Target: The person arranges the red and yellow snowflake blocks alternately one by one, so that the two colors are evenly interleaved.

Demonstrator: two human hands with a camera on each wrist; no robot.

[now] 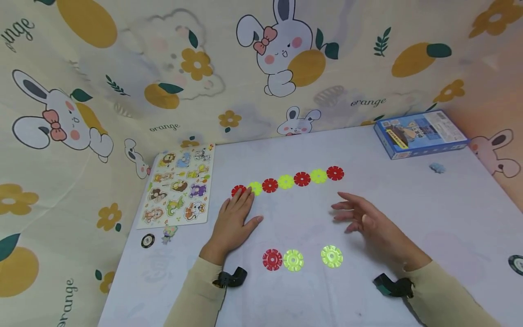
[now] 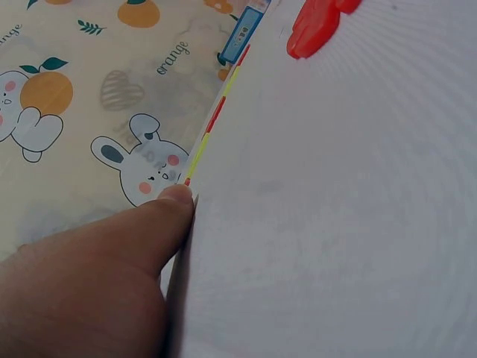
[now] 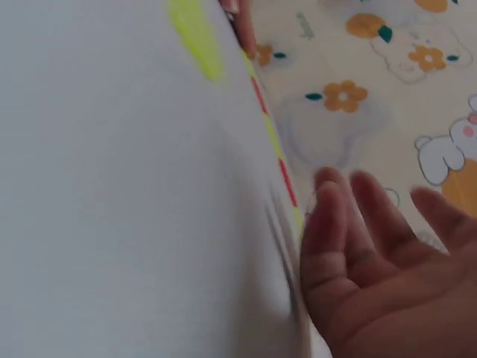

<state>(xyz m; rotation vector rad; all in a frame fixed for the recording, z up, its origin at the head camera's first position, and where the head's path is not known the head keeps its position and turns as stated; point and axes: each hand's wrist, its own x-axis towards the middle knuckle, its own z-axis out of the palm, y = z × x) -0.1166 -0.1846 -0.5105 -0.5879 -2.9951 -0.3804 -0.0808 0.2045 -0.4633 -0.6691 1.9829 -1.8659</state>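
Discs point(image 1: 302, 179) in red and yellow, seven lined up in a slightly slanting row across a white table point(image 1: 302, 218), colours alternating, red at both ends; nearer the camera, three more, with a red and a yellow just beside each other and a second yellow farther right. Laid at the row's left end, a left hand point(image 1: 234, 221), fingers straight, fingertips partly hiding the first red disc and its yellow neighbour; well apart from it, near the row's right end, a right hand point(image 1: 369, 222), fingers loosely bent. Off to the left, a sheet of animal pictures point(image 1: 173, 188), with a small charm point(image 1: 169, 234) and a dark round token point(image 1: 148, 240) near its lower edge. At far right, a blue box point(image 1: 422, 134), contents hidden, and a small blue piece point(image 1: 437, 168) just in front.
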